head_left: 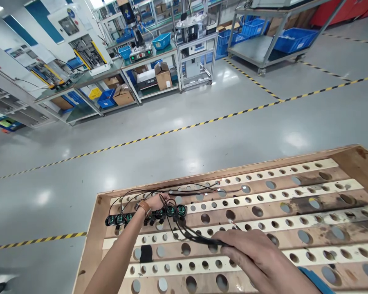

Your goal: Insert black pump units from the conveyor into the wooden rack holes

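Low in the frame, my right hand (251, 255) presses flat, fingers closed over a bundle of thin black cables (199, 237) on the perforated wooden board (294, 228). Left of centre, my left hand (156, 201) seems curled around the row of round black green-faced connectors (147, 216), fingers partly hidden.

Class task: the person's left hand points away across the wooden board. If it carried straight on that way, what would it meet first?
Probably the looped black wires just beyond the left hand, then the wooden board's far rim; depth is unclear.
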`<state>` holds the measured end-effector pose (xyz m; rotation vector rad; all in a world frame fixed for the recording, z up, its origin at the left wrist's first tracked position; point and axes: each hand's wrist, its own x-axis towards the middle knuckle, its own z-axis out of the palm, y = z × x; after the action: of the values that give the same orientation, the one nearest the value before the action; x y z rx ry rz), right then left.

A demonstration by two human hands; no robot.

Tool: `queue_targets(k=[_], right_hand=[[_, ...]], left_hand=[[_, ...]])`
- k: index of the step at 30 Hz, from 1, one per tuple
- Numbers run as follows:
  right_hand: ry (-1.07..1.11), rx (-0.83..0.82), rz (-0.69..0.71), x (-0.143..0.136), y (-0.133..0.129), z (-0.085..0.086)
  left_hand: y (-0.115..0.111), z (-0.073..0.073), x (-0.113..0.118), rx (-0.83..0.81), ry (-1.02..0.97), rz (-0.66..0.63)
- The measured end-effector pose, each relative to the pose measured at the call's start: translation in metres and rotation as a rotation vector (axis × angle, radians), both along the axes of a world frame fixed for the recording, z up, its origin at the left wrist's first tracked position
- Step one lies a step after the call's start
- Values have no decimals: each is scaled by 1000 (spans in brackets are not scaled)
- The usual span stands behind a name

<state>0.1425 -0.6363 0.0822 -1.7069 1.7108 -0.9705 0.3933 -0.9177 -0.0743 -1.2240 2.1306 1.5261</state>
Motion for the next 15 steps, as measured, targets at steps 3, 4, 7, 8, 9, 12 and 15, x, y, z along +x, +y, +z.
queue_targets(k=[3, 4, 7, 8, 9, 12, 15], right_hand=[[-39, 46, -62, -2, -1, -3], [-80, 68, -74, -2, -2, -3], [-274, 130, -152, -3, -10, -3], [-368, 154, -205, -2, -15, -3], [-475, 174, -270, -1, -20, -3], [-813, 231, -450, 4, -39, -2], [-1049, 274, -482, 7, -60, -1]], left_hand=[[1, -1, -2, 3, 33, 80], [0, -1, -3, 3, 40, 106], [-2, -1, -8, -2, 44, 179], [-4, -2, -10, -3, 41, 202], [-5, -2, -12, -3, 36, 224], [-7, 1, -17, -6, 34, 297], [-1, 14, -13, -72, 85, 399]])
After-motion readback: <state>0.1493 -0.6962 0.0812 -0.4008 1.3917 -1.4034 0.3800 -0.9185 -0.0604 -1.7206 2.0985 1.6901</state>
